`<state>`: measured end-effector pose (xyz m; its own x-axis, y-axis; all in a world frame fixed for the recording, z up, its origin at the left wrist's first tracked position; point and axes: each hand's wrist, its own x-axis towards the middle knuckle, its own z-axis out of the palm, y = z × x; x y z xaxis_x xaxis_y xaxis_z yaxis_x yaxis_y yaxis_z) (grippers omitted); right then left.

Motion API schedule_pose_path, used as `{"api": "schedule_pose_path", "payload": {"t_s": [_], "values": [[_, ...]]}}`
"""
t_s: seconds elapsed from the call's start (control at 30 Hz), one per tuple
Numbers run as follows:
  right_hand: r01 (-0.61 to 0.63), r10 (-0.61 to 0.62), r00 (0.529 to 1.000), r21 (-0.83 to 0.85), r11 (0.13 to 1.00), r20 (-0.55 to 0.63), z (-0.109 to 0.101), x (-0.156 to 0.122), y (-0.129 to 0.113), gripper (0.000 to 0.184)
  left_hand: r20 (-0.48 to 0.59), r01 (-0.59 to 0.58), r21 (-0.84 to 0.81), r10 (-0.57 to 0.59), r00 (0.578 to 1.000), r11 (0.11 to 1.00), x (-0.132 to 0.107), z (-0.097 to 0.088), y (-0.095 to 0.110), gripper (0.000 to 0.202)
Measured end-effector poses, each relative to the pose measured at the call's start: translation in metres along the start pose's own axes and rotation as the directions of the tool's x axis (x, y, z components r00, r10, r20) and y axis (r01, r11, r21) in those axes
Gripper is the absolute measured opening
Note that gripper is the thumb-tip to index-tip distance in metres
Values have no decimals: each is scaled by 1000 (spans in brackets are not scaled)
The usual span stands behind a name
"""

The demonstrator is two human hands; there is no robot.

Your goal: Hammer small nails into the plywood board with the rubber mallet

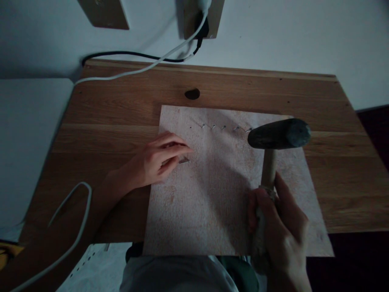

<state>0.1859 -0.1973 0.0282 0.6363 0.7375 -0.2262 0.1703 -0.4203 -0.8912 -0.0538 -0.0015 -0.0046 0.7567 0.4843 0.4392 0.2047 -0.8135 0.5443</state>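
My right hand (281,227) is wrapped round the wooden handle of a hammer (269,168), whose thick dark head is raised above the right part of a pale, mottled board (182,219). On the left of the board, my left hand (159,158) has its fingers drawn together. A small, thin metal nail (184,160) shows at the thumb tip, partly hidden by the fingers. Several nails (223,127) stand in a row along the board's far side, the rightmost close to the hammer head in view. Left of the row is a small dark dot (190,127).
The board lies on a wooden desk (115,105) with a dark round hole (192,94). A white cable (121,75) and a black cable (130,52) run from a wall socket (217,20). Another white cable (88,202) loops over my left forearm.
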Motion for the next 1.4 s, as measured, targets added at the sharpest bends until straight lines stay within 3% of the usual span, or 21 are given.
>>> {"api": "schedule_pose_path", "payload": {"t_s": [0.2, 0.43, 0.57, 0.9, 1.23, 1.4], "values": [[-1, 0, 1000, -1, 1000, -15, 0, 0, -1, 57, 61, 8, -24, -6, 998, 1000, 2, -2, 4, 20], [-3, 3, 1000, 8, 1000, -5, -1, 0, 3, 56, -26, 33, -30, -33, 999, 999, 0, 5, 1, 10], [-15, 15, 1000, 5, 1000, -3, -1, -1, 2, 56, -82, 46, -30, -48, 995, 998, 0, 4, 0, 10], [2, -2, 1000, -6, 1000, -19, 0, 1, 1, 58, -79, 69, 94, -62, 995, 993, 0, 6, -1, 9], [-23, 23, 1000, 4, 1000, -10, -1, -1, 3, 58, -197, 59, 49, -48, 979, 997, 0, 3, 3, 19], [-43, 42, 999, -5, 999, -21, -1, -1, 3, 59, -175, 79, 64, -66, 982, 995, -1, 3, 4, 23]]}}
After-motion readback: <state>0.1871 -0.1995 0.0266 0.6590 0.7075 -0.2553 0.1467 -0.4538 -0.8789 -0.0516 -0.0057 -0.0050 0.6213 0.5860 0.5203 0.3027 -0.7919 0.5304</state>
